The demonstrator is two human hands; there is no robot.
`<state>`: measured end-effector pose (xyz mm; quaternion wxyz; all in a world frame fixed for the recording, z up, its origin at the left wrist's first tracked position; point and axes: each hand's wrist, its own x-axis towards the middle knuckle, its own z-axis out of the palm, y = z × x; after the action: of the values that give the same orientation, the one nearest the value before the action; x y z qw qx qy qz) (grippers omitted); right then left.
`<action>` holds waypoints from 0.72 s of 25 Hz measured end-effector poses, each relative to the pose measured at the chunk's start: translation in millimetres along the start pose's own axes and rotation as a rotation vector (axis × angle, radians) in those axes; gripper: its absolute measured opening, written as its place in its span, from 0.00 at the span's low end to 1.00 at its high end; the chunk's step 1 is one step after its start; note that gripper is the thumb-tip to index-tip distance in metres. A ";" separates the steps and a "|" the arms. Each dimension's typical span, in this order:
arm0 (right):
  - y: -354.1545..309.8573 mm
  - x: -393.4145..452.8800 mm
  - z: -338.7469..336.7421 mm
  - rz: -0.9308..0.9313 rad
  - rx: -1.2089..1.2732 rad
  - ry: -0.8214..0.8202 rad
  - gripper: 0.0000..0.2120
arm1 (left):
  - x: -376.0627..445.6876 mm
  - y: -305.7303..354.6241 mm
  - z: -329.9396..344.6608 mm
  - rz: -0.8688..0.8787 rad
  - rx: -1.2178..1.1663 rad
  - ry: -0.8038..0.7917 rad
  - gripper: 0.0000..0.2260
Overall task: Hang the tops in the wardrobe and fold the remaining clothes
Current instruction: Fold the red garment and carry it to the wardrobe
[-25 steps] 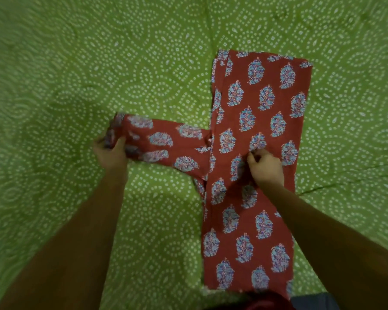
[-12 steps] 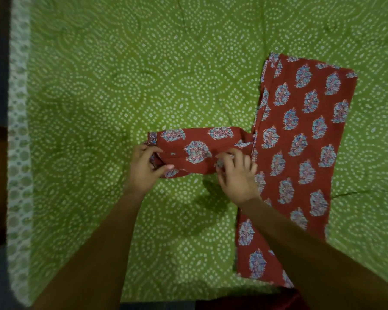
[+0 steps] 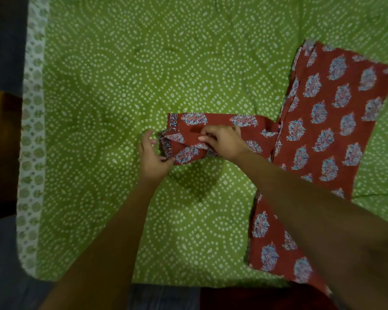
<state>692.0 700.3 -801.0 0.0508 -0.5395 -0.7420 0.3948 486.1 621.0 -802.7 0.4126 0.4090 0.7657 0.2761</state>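
Red printed garment (image 3: 327,135) lies flat on the green dotted bedsheet (image 3: 112,90), its sleeve (image 3: 211,135) stretched out sideways toward both hands. Right hand (image 3: 224,142) rests on the sleeve, fingers (image 3: 207,138) curled and pinching a fold of cloth. Left hand (image 3: 154,156) sits at the sleeve's cuff end, thumb and fingers (image 3: 148,136) clamped on the lower cuff corner.

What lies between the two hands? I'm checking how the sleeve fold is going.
In the head view, the end of the red printed sleeve lies between the left hand and right hand, on the green bedsheet.
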 end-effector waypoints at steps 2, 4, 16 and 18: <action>5.6 3.0 -9.4 0.055 0.095 0.072 0.13 | 7.3 15.2 -0.8 -0.149 -0.131 0.012 0.36; 12.5 12.0 -21.7 0.080 0.090 0.114 0.13 | 17.4 23.2 -2.4 -0.262 -0.209 0.018 0.29; 51.7 -48.6 -15.6 0.379 -0.354 0.382 0.14 | 37.0 39.9 35.9 -0.235 0.302 -0.018 0.27; 70.1 -53.2 -28.6 0.402 -0.362 0.241 0.18 | 35.7 49.9 41.9 -0.161 0.269 0.088 0.17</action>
<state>781.6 678.2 -807.7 -0.0377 -0.7190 -0.6671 0.1911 530.3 680.6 -800.6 0.3406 0.3855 0.8434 0.1549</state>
